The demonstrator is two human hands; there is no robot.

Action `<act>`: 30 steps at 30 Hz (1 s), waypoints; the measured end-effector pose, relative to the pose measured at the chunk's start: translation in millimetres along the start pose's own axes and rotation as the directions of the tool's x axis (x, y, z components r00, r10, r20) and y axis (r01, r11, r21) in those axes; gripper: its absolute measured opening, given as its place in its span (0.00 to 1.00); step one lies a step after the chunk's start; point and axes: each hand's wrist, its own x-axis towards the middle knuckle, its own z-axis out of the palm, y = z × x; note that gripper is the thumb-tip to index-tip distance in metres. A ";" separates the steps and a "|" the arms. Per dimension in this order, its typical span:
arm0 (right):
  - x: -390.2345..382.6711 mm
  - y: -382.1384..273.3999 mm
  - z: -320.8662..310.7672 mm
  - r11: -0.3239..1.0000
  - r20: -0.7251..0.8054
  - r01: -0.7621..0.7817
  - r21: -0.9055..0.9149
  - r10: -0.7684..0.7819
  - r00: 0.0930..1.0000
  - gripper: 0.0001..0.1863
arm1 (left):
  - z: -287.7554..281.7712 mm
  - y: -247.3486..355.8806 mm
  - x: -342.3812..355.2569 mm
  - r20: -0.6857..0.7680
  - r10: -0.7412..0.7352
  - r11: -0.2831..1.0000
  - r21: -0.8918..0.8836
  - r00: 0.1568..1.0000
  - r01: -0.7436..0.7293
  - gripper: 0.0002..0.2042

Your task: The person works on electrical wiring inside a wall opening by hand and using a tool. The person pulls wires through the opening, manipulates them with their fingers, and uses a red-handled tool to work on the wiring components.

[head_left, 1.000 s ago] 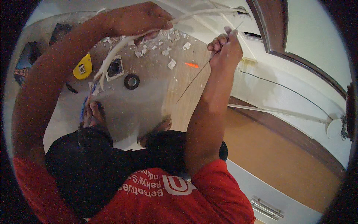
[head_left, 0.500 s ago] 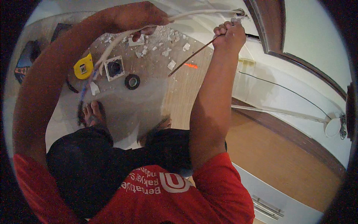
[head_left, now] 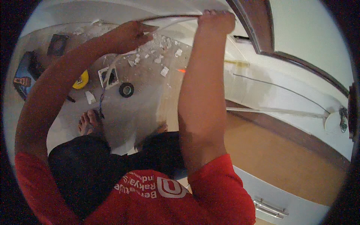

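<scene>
My left hand (head_left: 131,36) is raised at the upper left, loosely round a white cable (head_left: 119,58), with thumb and finger partly apart. The cable's lower part hangs toward the floor and ends in thin dark wires (head_left: 101,103) near my foot. Its upper part runs from my left hand to my right hand (head_left: 216,22), which is closed against the wall. A thin brown rod (head_left: 170,16) sticks out leftward from my right fist, above the cable. The fist hides the cable's far end.
On the floor lie a black tape roll (head_left: 126,89), a square white frame (head_left: 108,77), a yellow tape measure (head_left: 81,80), a dark square piece (head_left: 57,45) and white debris (head_left: 164,71). A dark wooden frame (head_left: 262,26) edges the wall at right, above a brown panel (head_left: 277,146).
My left hand has moved left and down along the cable, its fingers loosening. My right hand has shifted left, and the rod has swung from slanting down to nearly level.
</scene>
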 end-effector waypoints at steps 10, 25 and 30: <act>-57.7 13.8 34.8 0.997 -0.022 -0.019 0.070 0.021 1.000 0.16 | -8.8 37.0 -12.9 0.037 -0.212 0.973 -0.086 0.976 0.215 0.20; -60.9 12.6 81.1 0.958 -0.148 0.063 0.281 -0.022 0.989 0.13 | -25.6 49.6 -8.2 0.131 -0.256 0.931 -0.234 0.958 0.281 0.19; -62.8 11.4 62.8 0.942 -0.166 0.004 0.337 0.055 0.985 0.10 | -21.2 52.2 -15.7 0.063 -0.302 0.921 -0.239 0.951 0.308 0.20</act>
